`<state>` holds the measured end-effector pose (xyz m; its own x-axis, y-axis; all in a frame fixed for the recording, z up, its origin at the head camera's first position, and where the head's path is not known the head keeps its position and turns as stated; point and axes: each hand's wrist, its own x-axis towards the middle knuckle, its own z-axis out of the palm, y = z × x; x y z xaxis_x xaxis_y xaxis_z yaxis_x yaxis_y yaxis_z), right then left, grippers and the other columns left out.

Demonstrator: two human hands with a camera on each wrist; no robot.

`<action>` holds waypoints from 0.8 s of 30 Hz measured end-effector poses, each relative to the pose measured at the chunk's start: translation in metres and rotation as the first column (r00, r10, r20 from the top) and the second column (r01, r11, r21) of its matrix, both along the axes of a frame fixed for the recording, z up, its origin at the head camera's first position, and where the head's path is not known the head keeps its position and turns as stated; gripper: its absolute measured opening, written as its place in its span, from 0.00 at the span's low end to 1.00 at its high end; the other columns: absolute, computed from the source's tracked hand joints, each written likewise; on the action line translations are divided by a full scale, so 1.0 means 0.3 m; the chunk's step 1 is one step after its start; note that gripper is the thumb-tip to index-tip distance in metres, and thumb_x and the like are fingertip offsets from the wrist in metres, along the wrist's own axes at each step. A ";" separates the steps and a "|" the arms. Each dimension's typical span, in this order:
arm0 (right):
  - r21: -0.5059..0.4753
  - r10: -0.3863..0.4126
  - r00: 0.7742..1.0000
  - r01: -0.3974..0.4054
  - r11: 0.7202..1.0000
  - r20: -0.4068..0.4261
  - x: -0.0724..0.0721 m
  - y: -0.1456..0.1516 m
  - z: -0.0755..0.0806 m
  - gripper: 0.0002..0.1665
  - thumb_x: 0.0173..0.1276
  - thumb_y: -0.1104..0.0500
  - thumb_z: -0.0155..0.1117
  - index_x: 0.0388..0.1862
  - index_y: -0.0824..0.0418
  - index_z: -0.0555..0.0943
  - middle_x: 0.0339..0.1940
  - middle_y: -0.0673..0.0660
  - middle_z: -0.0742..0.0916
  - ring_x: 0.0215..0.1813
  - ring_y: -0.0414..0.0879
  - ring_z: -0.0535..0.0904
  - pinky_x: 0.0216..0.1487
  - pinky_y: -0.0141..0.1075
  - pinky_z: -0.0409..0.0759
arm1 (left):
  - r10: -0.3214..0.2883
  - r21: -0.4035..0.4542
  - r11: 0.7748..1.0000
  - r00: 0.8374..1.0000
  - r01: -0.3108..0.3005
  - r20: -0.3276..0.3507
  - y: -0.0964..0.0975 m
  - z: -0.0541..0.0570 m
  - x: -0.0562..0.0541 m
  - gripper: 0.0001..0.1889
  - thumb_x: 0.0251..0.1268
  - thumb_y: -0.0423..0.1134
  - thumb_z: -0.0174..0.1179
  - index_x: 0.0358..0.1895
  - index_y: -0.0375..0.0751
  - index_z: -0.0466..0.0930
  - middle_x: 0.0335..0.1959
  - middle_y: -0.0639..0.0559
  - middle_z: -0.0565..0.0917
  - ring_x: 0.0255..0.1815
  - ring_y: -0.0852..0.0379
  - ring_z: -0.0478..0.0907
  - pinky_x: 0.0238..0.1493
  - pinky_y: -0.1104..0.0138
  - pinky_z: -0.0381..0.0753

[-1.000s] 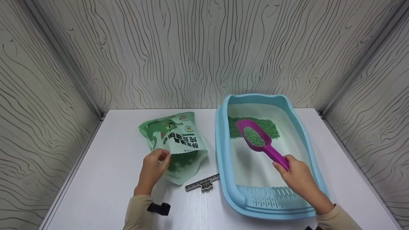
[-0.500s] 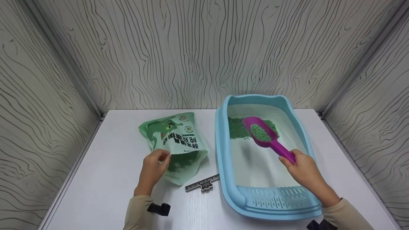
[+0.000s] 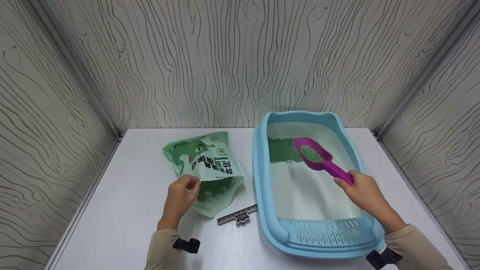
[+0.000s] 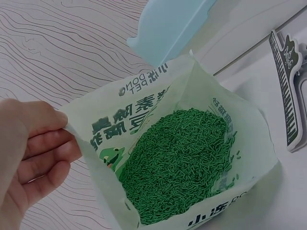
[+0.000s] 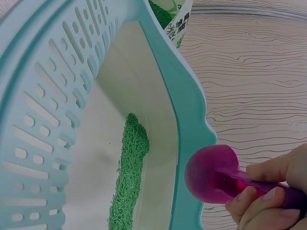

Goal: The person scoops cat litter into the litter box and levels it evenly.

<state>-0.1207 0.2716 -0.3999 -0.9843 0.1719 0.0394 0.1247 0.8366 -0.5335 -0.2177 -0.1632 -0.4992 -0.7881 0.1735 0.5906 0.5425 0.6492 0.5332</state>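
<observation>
My right hand (image 3: 363, 190) grips the handle of a magenta scoop (image 3: 330, 165) above a blue litter box (image 3: 261, 195). Green pellets of cat litter (image 3: 311, 153) lie in the scoop's bowl. Inside the box, more green litter (image 3: 283, 150) is spread on the floor at the far left; the scoop hides part of it in the head view. With thumb and fingers, my left hand (image 3: 182, 195) pinches the edge of an open green litter bag (image 3: 210, 157). The left wrist view looks into the bag at many dark green pellets (image 4: 177, 163).
A grey ruler-like piece (image 3: 237, 215) with a decorated middle lies between bag and box. The box has a slotted panel (image 3: 322, 230) at its near end. A patterned wall (image 3: 232, 63) stands behind the white table (image 3: 123, 180).
My right hand has moved the loaded scoop to the right over the litter box, uncovering more litter at the left. My left hand keeps its hold on the bag's edge.
</observation>
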 end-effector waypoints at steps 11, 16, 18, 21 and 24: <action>0.008 -0.009 1.000 0.009 1.000 0.016 -0.027 0.033 0.005 0.22 0.68 0.56 0.60 0.41 0.79 0.75 0.21 0.58 0.76 0.23 0.44 0.68 0.20 0.30 0.66 | -0.004 -0.013 1.000 1.000 0.004 0.008 0.000 0.002 0.001 0.03 0.56 0.27 0.65 0.32 0.36 0.81 0.27 0.48 0.85 0.27 0.56 0.82 0.30 0.66 0.84; 0.009 -0.029 0.998 0.029 1.000 0.059 -0.049 0.062 -0.002 0.22 0.69 0.57 0.56 0.40 0.80 0.73 0.22 0.61 0.76 0.23 0.45 0.69 0.20 0.30 0.68 | -0.002 -0.014 1.000 1.000 0.002 0.012 -0.002 0.000 -0.001 0.03 0.56 0.28 0.65 0.32 0.37 0.81 0.27 0.48 0.85 0.27 0.57 0.82 0.30 0.67 0.84; 0.002 -0.041 0.996 0.041 0.999 0.083 -0.058 0.073 -0.008 0.22 0.70 0.57 0.55 0.40 0.80 0.73 0.22 0.61 0.76 0.23 0.45 0.69 0.21 0.30 0.68 | -0.002 -0.012 1.000 1.000 0.002 0.011 -0.003 0.000 -0.001 0.03 0.56 0.28 0.65 0.32 0.37 0.81 0.27 0.48 0.85 0.27 0.57 0.82 0.30 0.67 0.84; -0.006 -0.057 0.992 0.058 0.998 0.116 -0.069 0.089 -0.021 0.21 0.70 0.57 0.53 0.39 0.79 0.72 0.22 0.60 0.75 0.23 0.45 0.69 0.20 0.31 0.68 | -0.003 -0.010 1.000 1.000 0.003 0.012 -0.002 0.000 -0.001 0.03 0.56 0.28 0.65 0.32 0.36 0.81 0.27 0.48 0.85 0.27 0.57 0.81 0.30 0.67 0.84; -0.009 -0.071 0.987 0.073 0.997 0.144 -0.077 0.102 -0.040 0.21 0.70 0.56 0.53 0.37 0.78 0.72 0.21 0.57 0.74 0.22 0.44 0.68 0.20 0.31 0.67 | -0.004 -0.010 1.000 1.000 0.004 0.009 -0.002 0.001 0.000 0.02 0.56 0.28 0.65 0.32 0.36 0.81 0.27 0.48 0.85 0.27 0.57 0.82 0.30 0.67 0.84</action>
